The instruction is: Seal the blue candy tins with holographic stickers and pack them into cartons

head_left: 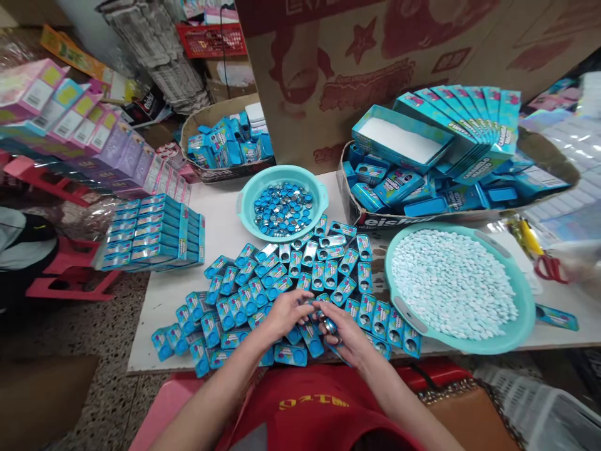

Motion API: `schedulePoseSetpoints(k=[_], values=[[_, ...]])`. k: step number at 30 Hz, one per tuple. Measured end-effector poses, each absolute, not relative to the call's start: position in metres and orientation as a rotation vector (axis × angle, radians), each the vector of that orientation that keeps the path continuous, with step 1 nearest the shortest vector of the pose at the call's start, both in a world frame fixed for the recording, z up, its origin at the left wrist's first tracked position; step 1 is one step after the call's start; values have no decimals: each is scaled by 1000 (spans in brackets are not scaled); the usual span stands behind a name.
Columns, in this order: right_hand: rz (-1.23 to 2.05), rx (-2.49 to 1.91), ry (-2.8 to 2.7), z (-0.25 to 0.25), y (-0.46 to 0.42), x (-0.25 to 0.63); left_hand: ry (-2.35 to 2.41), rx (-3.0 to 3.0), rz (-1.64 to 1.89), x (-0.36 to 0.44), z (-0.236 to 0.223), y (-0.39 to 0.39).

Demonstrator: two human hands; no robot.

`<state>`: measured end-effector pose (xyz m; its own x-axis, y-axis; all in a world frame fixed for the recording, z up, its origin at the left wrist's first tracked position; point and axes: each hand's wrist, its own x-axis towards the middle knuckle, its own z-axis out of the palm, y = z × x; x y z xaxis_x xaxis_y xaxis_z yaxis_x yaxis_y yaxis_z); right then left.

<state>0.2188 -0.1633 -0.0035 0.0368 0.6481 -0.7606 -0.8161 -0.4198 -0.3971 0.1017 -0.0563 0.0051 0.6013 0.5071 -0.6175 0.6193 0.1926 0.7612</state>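
My right hand (346, 333) curls around some small shiny round caps (330, 326), blue and silver. My left hand (288, 313) meets it over the middle of the tins, thumb and fingers pinched close together; what lies between those fingertips is too small to make out. Under and around both hands spread many small blue rectangular tins (235, 311) with printed lids. Those on the left have blue discs in their round holes, while several towards the right, like one tin (364, 277), show dark open holes. Loose caps (282, 210) fill a turquoise basin (244, 219) beyond my hands.
A larger turquoise basin (526, 313) of pale blue candies (453, 285) stands at right. Behind it, a cardboard box (375, 219) holds blue packs and fanned cartons. Stacked blue boxes (157, 235) are at left, red-handled scissors (550, 268) at far right.
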Motion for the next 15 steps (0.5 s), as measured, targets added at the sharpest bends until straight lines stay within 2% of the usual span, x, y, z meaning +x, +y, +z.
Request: schedulePoseSetpoints(k=[4,9,15], values=[[1631,-1108,231,-3,-165,222,1213,1285,-50,93,4,-29],[1595,-1093,266,-5,-171,225,1311,1802,-370,109,12,12],[1570,-1114,274,-8,-177,225,1344,2111,-615,152,6,37]])
